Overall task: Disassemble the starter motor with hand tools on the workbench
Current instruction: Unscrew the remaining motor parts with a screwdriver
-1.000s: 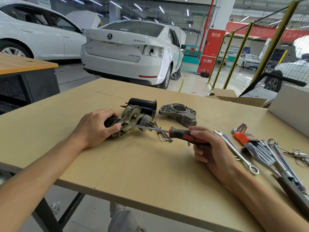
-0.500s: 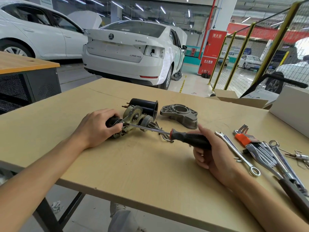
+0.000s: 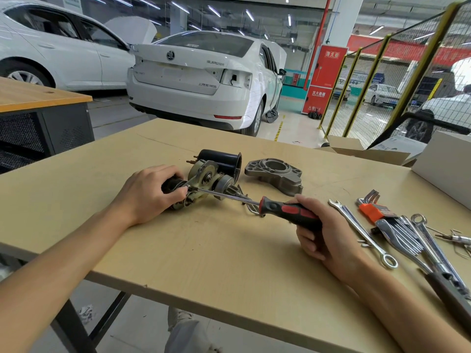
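Head-worn, looking forward and down from close above the workbench (image 3: 229, 263), near edge low in view, white car (image 3: 204, 80) beyond it.

Garage: 2 white cars (image 3: 204, 80) (ceiling strip lights (image 3: 214, 10))

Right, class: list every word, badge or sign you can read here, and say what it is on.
"消火栓": top of the red cabinet.
"灭火器箱": the cabinet's lower panel.
"SUPERB": nearer white car, boot lid; lettering faint.
Chinese badge lower on that boot lid: too blurred.
Screwdriver, spanners: no readable marks.
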